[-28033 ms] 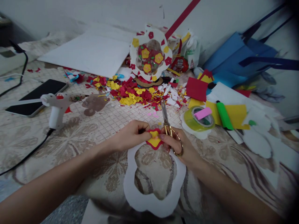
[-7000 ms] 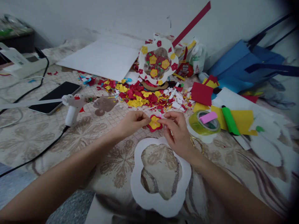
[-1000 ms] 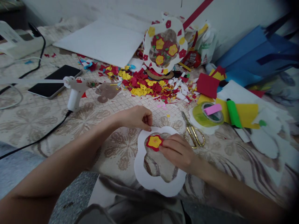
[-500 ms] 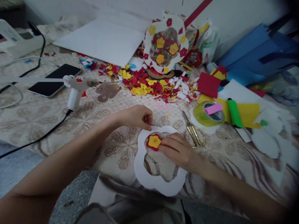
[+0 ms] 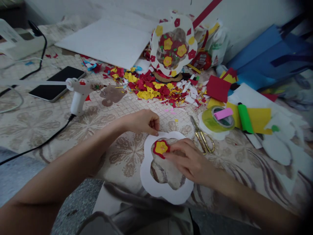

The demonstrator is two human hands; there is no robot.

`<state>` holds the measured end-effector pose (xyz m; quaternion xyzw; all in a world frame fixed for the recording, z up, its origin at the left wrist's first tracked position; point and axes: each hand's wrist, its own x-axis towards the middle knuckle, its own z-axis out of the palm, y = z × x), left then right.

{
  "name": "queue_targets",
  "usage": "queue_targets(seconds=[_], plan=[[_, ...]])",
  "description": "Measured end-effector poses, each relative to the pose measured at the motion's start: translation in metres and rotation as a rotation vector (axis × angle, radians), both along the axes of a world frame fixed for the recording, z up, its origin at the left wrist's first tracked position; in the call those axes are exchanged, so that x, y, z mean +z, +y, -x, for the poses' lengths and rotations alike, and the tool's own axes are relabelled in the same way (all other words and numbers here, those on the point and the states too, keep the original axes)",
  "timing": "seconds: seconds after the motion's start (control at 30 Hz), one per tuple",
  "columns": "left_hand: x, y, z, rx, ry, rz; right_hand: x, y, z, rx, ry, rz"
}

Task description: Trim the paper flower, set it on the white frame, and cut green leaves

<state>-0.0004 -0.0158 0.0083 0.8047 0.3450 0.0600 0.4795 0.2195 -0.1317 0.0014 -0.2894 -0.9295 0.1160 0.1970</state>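
Note:
A white scalloped paper frame (image 5: 149, 176) with a clear-looking, flower-shaped middle lies at the table's near edge. Inside its upper left lobe sits a paper flower (image 5: 161, 147), yellow on red. My left hand (image 5: 144, 122) has its fingers curled, with thumb and finger pinching the frame's top rim. From the right, my right hand (image 5: 192, 160) reaches over the frame, thumb and forefinger at the flower's right edge. The palm hides part of the frame's right side. Just right of the frame lie gold-handled scissors (image 5: 204, 138).
A white glue gun (image 5: 77, 96) with a black cord stands left, by a phone (image 5: 58, 83). Red and yellow scraps (image 5: 151, 88) lie heaped behind the frame, before a decorated paper lantern (image 5: 172, 49). Tape (image 5: 215, 120) and coloured paper (image 5: 218, 88) are at right.
My right hand's fingers have shifted slightly and spread a little at the flower's edge, uncovering more of its right side. The left hand stays on the frame's rim.

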Motion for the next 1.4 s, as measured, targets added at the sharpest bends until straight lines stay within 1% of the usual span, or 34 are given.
queue_targets(seconds=[0.07,0.13,0.23,0.3,0.4,0.57,0.63,0.7,0.77,0.87,1.07,1.2,1.3,1.4], plan=[[0.000,0.000,0.000,-0.001,0.001,-0.005,-0.001,0.002,-0.004,-0.069,0.066,-0.013],[0.001,0.000,0.001,-0.002,-0.005,-0.011,-0.002,0.003,-0.006,-0.112,0.022,-0.020],[0.001,0.000,0.001,-0.001,-0.010,-0.018,-0.004,0.005,-0.008,-0.089,-0.058,0.023],[0.000,0.000,0.001,0.001,-0.010,-0.022,-0.005,0.004,-0.009,-0.088,-0.019,0.040],[-0.002,-0.002,0.000,0.005,-0.012,-0.030,-0.007,0.001,-0.009,-0.077,0.054,0.021],[-0.005,-0.006,-0.002,0.018,-0.006,-0.079,-0.004,-0.003,-0.003,-0.025,-0.033,0.033],[-0.005,-0.007,-0.002,0.023,0.002,-0.078,0.000,-0.001,-0.001,-0.036,-0.024,0.067],[-0.005,-0.007,-0.002,0.025,0.013,-0.068,0.002,0.004,0.002,-0.078,-0.013,0.082],[-0.004,-0.006,-0.002,0.020,0.013,-0.058,0.003,0.010,0.004,-0.126,-0.041,0.065],[-0.002,-0.005,-0.002,0.012,-0.001,-0.052,0.002,0.017,0.007,-0.151,-0.085,0.043],[-0.001,-0.005,-0.002,0.003,-0.010,-0.067,0.004,0.022,0.018,-0.090,-0.134,0.033],[0.001,-0.005,-0.001,0.000,-0.010,-0.068,0.004,0.024,0.023,-0.097,-0.147,0.042],[0.002,-0.003,0.000,0.027,-0.018,-0.070,0.003,0.023,0.024,-0.079,-0.147,0.051],[0.002,-0.001,0.001,0.083,-0.027,-0.101,0.003,0.021,0.023,-0.049,-0.088,0.024]])
